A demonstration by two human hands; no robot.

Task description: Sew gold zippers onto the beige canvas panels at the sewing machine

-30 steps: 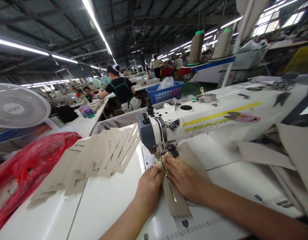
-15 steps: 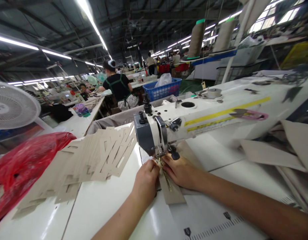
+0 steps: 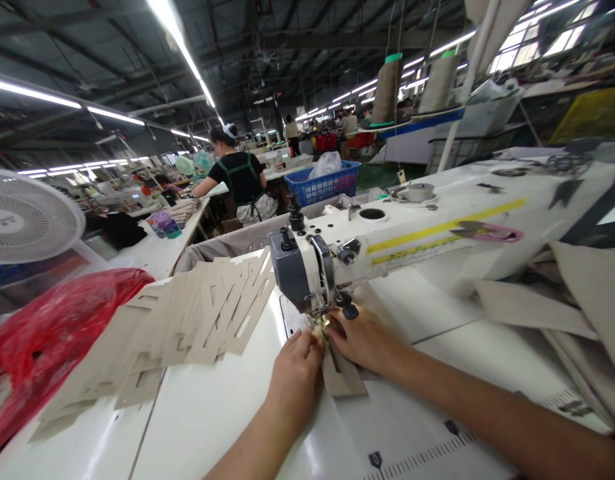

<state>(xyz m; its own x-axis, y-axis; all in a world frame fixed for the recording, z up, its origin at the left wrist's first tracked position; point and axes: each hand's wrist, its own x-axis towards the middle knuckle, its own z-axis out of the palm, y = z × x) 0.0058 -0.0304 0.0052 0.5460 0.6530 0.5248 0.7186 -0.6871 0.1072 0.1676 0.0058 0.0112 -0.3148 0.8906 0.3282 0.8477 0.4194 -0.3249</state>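
A beige slotted piece lies flat on the sewing machine bed, its far end beneath the needle area of the sewing machine. Gold metal teeth of what looks like a zipper show beside the presser foot. My left hand is closed at the piece's left edge, fingertips bunched just in front of the foot. Thumb and fingers of my right hand close around the zipper and the piece's right side, close to the needle. The fingertips partly hide the work there.
Many cut beige pieces are fanned out at left, beside a red plastic bag and a white fan. Pink-handled snips rest on the machine arm. Beige panels lie at right. A co-worker sits ahead near a blue basket.
The beige piece has shifted slightly away from me, toward the needle. My left fingertips have drawn back a little from the foot. Less gold shows along the slot.
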